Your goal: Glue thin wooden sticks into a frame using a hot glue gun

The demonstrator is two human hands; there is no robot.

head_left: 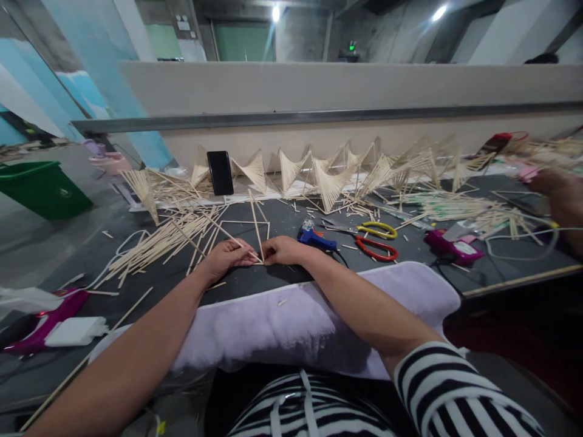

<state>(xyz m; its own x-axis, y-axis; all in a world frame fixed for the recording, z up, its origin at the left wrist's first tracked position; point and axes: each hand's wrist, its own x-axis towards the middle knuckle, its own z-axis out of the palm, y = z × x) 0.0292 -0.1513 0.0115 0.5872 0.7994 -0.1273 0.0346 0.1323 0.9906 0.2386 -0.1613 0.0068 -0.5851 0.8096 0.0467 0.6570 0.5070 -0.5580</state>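
Close to the table's front edge, my left hand [230, 255] is closed on a thin wooden stick [226, 232] that slants up to the left. Beside it, my right hand [281, 250] pinches the near corner of a stick frame [246, 222] lying on the dark tabletop. Another stick [254, 218] rises steeply from that corner between my hands. My fingertips hide the joint itself. A blue glue gun [317, 237] lies just right of my right hand, near scissors with red and yellow handles [377, 240].
Loose sticks [159, 246] are heaped at left. Finished twisted stick models [330, 179] line the back, with a black phone [220, 173] upright among them. Purple power strips [453, 247] and cables lie on the table. A co-worker's hand [560, 191] is at far right. A lavender cloth [273, 328] covers the front edge.
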